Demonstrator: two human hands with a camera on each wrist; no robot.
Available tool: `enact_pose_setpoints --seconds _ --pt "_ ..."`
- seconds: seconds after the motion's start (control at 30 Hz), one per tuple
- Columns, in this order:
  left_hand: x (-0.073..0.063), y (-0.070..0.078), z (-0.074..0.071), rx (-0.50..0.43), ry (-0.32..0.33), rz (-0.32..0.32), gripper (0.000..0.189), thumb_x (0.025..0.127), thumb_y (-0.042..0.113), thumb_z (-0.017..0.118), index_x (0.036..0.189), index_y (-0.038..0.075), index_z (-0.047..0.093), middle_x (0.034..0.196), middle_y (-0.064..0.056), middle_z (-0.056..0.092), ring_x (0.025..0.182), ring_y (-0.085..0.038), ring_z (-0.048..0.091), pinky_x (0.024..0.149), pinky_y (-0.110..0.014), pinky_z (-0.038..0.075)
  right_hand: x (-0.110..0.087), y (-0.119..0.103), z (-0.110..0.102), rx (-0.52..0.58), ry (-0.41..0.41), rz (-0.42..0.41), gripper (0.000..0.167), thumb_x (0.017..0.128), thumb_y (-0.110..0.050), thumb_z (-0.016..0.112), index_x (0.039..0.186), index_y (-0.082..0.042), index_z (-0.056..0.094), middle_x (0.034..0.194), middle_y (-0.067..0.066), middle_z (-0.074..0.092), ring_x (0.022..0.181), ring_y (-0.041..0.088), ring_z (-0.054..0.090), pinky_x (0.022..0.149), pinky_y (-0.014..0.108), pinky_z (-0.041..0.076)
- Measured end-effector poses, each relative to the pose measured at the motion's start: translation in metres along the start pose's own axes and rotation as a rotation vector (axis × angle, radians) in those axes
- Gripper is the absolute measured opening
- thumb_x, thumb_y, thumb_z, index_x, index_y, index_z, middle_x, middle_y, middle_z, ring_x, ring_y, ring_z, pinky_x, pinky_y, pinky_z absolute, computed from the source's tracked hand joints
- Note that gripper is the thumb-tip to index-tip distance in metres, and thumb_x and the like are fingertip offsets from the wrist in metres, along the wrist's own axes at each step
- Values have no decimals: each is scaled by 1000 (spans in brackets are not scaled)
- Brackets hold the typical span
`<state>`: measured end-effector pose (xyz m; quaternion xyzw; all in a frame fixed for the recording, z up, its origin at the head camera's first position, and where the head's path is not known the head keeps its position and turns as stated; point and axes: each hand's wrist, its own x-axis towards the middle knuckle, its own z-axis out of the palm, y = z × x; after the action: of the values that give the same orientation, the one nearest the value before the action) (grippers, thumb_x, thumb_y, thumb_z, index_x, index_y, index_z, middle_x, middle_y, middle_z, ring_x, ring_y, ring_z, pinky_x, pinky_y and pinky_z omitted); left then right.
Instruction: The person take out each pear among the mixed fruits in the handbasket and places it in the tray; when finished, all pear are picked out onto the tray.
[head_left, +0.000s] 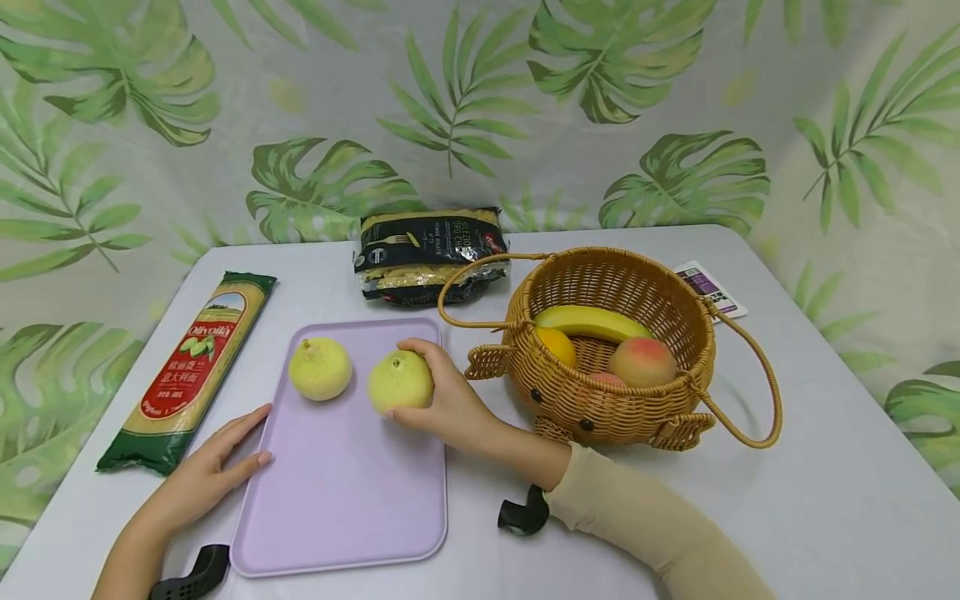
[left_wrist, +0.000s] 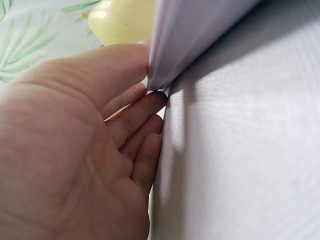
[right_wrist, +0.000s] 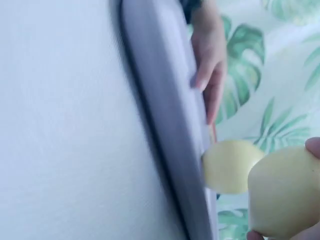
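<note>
My right hand [head_left: 450, 408] grips a pale yellow pear [head_left: 401, 382] between thumb and fingers, over the right side of a lilac tray [head_left: 337, 483]. In the right wrist view, the gripped pear [right_wrist: 282, 192] shows a gap between itself and the tray's edge. A second yellow pear [head_left: 320, 368] sits at the tray's far left corner. At the tray's left edge rests my left hand [head_left: 206, 475], its thumb and fingertips touching the rim. In the left wrist view, the fingers [left_wrist: 142, 120] lie loosely bent against the tray's side, not wrapped round it.
Right of the tray stands a wicker basket [head_left: 622, 417] with raised handles, holding a banana [head_left: 592, 321], a peach [head_left: 643, 362] and an orange fruit [head_left: 557, 346]. A pasta bag [head_left: 431, 254] lies at the back, a spaghetti pack [head_left: 191, 367] on the left. A card [head_left: 712, 287] lies behind the basket.
</note>
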<state>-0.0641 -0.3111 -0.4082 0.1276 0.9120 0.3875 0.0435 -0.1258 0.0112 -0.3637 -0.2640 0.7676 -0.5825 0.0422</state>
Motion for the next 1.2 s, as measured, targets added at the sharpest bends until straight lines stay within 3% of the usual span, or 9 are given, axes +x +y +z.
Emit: enact_pose_setpoints --seconds 0.3,0.57,0.73,1.0,1.2 --pt "0 1 -1 -5 -12 -11 63 89 23 57 143 17 26 139 -21 29 122 8 14 89 -3 11 19 18 17 3 107 87 73 69 -6 75 131 -15 38 126 2 41 104 16 45 79 30 43" --pt "-1 0 -1 9 -10 2 62 89 21 57 143 16 26 138 -22 29 119 12 13 88 -3 10 29 31 27 -44 183 161 73 67 -9 76 131 -20 42 127 7 36 106 20 43 83 36 40" --pt "0 1 0 8 -12 -2 62 89 22 57 143 16 26 138 -22 29 120 11 13 90 -4 9 33 36 33 -49 192 169 75 67 -9 77 133 -23 42 128 7 36 107 20 44 85 35 38" --pt "1 2 0 5 -5 27 62 89 20 58 142 13 27 138 -23 30 118 14 14 88 -2 10 37 37 36 -36 154 140 77 72 -11 76 136 -15 33 131 4 39 111 16 43 87 32 38" --pt "0 1 0 2 -7 19 62 89 20 57 143 13 27 138 -23 30 118 13 14 88 -2 10 37 39 34 -74 142 112 77 76 -17 74 140 -17 31 136 6 32 117 18 38 93 33 35"
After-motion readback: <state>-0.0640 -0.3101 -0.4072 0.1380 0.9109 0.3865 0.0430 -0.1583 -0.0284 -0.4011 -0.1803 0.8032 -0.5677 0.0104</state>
